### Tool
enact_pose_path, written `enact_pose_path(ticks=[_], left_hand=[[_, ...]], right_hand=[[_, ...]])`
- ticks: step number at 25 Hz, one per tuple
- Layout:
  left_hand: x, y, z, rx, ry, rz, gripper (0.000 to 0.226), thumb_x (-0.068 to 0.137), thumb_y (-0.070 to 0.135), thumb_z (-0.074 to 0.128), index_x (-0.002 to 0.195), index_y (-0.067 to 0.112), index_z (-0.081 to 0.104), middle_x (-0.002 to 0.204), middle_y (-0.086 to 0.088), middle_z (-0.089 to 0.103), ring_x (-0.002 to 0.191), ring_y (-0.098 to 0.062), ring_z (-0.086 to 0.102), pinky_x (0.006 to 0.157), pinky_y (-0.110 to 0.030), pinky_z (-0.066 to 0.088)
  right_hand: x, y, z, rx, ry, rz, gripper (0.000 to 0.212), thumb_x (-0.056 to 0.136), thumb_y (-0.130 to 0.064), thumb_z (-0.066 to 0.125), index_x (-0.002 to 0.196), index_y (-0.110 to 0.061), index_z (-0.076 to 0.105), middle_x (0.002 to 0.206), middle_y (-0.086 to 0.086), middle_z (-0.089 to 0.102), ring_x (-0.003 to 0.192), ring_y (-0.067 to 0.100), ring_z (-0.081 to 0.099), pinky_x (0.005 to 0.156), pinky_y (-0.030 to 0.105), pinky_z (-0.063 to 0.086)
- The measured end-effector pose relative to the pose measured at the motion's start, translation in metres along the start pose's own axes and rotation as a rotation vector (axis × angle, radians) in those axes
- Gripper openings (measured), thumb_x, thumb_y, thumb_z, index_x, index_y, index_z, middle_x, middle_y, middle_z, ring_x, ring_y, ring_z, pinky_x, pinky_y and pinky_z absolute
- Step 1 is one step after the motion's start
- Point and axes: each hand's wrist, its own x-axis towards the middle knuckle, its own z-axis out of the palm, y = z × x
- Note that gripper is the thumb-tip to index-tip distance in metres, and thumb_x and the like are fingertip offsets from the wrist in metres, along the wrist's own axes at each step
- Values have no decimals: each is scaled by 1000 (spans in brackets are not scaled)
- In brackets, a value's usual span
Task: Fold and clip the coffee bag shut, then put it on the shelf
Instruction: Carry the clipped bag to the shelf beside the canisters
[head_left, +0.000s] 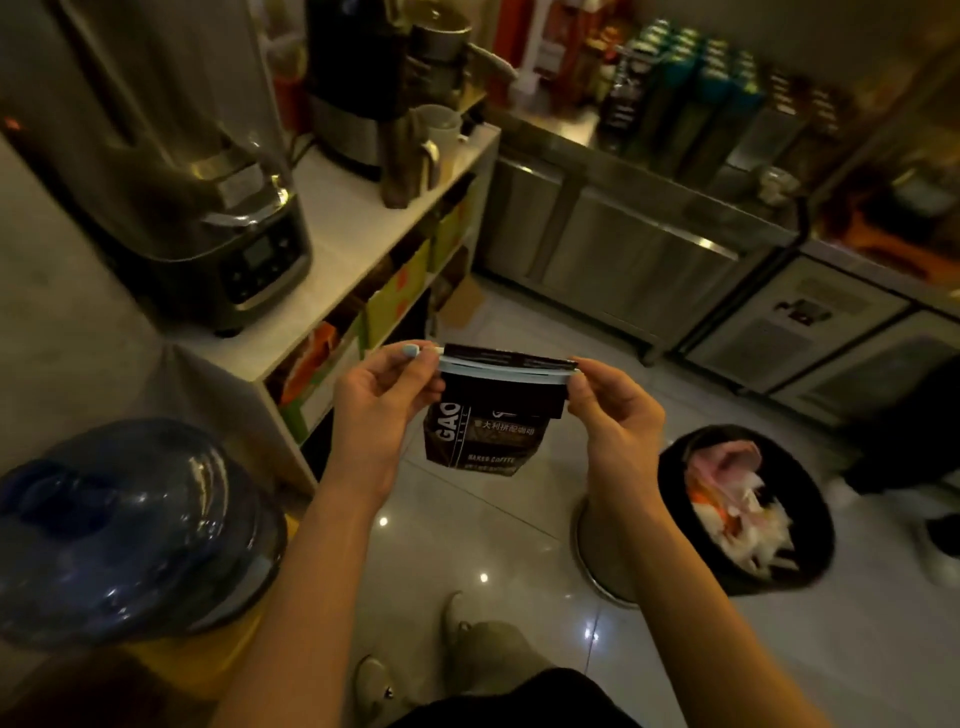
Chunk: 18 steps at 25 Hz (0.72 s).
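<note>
A dark brown coffee bag (485, 439) with white lettering hangs in the air in front of me, over the tiled floor. Its top is folded over, and a long pale bag clip (506, 372) runs across the fold. My left hand (376, 410) pinches the clip's left end with fingers and thumb. My right hand (618, 415) pinches its right end at the bag's top corner. The white shelf unit (358, 228) stands to my left, with lower shelves holding colourful packets.
A blender (208, 208) and metal jugs (410, 156) stand on the shelf unit's top. A blue water bottle (124, 530) sits at lower left. A black bin (748, 509) full of rubbish stands on the floor at right. Steel counters run along the back.
</note>
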Motion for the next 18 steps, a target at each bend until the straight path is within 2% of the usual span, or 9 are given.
enact_pose_path(ticks=[3,6,8,14,18], left_hand=[[25,-10,17,14,-72,-45,6,84,20,68,85,21,74,79,1,72,78,-16,64,74,-27,55],[57,-23,49,43,-128,-69,6,85,17,68,87,17,73,77,3,71,75,-12,63,75,-27,55],[75,-28,70,55,-150,-80,11,80,23,70,89,16,72,76,4,70,72,-9,63,74,-26,55],[144,-50,175,92,-229,-91,17,76,26,71,87,14,71,80,-3,68,74,-15,62,71,-25,56],[189,-59,235,106,-253,-94,10,79,20,69,86,14,71,80,-4,68,74,-13,64,69,-23,56]], right_hand=[[15,6,-10,2,83,6,14,92,-9,61,103,-11,70,94,3,74,88,11,70,76,20,56],[43,15,-28,14,162,7,14,91,-7,61,103,-8,69,93,3,73,86,6,70,74,17,55],[60,20,-40,20,198,12,15,91,-6,61,104,-6,68,92,3,72,85,5,69,74,17,54],[157,23,-102,122,300,15,13,91,-9,62,99,-16,70,91,0,73,86,7,70,75,19,56],[219,19,-131,152,336,11,13,91,-9,62,98,-17,70,92,1,73,85,5,70,73,18,54]])
